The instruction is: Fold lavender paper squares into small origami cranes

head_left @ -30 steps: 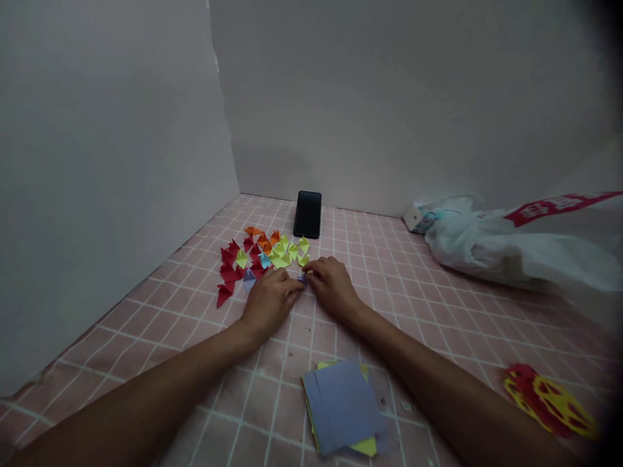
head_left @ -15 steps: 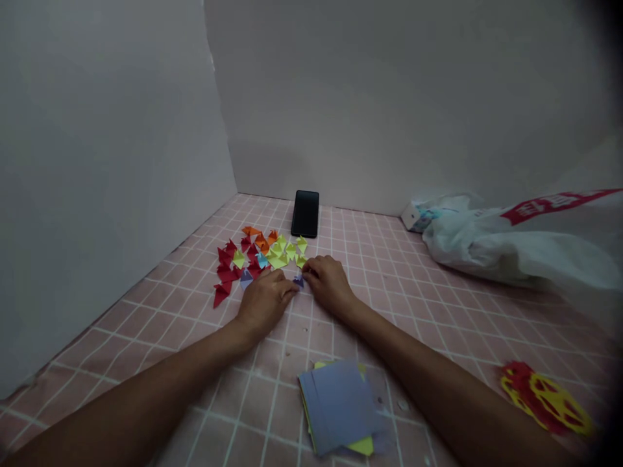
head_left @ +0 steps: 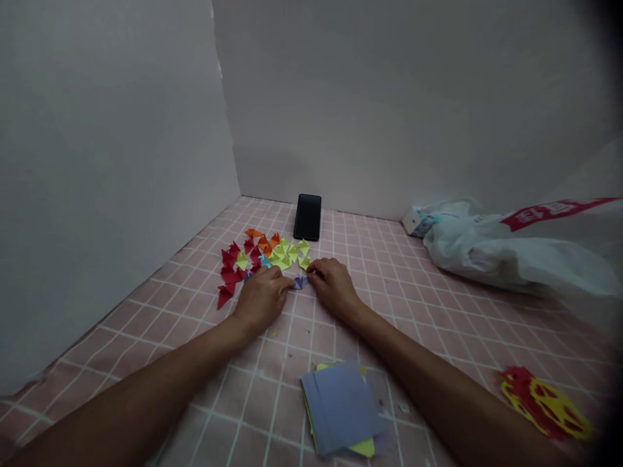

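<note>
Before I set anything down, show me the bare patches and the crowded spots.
Bare pink cloth lies between the right forearm and white plastic bag, beyond the red-and-yellow pieces, and between the left forearm and left wall. Crowded: the folded papers just past the left hand.

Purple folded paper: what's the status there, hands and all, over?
Left hand at left edge, right hand by right edge; grip unclear. Purple paper folded, between them. Yellow folded pieces just beyond.
</note>
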Available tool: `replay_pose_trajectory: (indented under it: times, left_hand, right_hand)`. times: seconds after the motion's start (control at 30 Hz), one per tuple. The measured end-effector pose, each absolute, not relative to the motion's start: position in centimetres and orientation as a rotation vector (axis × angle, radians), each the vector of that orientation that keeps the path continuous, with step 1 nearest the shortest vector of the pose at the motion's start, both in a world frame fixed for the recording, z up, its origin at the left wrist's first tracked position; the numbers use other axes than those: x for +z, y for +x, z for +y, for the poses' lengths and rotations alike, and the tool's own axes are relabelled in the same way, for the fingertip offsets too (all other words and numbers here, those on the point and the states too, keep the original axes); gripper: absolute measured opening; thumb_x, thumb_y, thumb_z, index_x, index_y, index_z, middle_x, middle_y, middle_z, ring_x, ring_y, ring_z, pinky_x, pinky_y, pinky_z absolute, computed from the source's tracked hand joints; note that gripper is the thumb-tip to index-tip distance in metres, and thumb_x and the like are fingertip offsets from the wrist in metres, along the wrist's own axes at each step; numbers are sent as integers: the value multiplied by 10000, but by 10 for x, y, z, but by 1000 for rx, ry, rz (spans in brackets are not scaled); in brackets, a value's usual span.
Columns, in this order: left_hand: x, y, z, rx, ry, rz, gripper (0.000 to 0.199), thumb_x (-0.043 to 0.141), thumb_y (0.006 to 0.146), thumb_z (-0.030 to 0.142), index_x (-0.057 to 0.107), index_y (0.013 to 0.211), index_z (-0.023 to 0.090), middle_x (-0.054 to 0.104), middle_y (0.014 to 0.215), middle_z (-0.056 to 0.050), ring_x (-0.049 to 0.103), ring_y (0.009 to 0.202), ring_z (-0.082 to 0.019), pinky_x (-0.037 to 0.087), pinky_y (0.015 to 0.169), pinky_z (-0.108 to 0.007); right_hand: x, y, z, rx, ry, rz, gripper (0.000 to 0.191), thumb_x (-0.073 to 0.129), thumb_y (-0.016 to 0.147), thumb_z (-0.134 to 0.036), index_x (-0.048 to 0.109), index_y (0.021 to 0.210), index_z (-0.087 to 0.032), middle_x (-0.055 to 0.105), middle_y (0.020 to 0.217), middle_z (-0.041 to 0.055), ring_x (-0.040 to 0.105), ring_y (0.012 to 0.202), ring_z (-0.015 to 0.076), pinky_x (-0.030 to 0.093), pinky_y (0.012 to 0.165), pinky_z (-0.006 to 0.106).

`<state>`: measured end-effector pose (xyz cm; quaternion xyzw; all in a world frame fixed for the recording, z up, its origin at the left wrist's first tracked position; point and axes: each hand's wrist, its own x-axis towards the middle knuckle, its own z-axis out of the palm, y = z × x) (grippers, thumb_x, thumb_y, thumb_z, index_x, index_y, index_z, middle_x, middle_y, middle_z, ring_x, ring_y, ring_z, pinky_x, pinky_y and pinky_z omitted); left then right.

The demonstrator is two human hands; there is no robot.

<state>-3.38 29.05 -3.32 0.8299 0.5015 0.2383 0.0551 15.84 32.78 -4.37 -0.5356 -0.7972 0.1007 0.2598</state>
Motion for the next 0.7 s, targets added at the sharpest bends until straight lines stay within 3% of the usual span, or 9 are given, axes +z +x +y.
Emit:
replay_pose_trajectory:
  times: [0.43,0.7]
  left_hand:
    - [-28,-44,291,855,2405,1529,244,591,882,81,782,1006,168,688,963,-91,615,944,-241,494,869,-372]
    - [-26,-37,286,414,2814,1422,280,523,977,225,799,1025,231,670,886,-87,572,872,-246,437,762,-358]
  right_hand:
    - [-14,175,331,244,-1465,-1984,156,554,861,-133,680,779,-174,713,804,69,618,801,213,412,739,304]
    - [8,192,304,193,-1465,-2054,139,581,860,-162,667,751,-177,710,788,72,595,790,225,393,731,319]
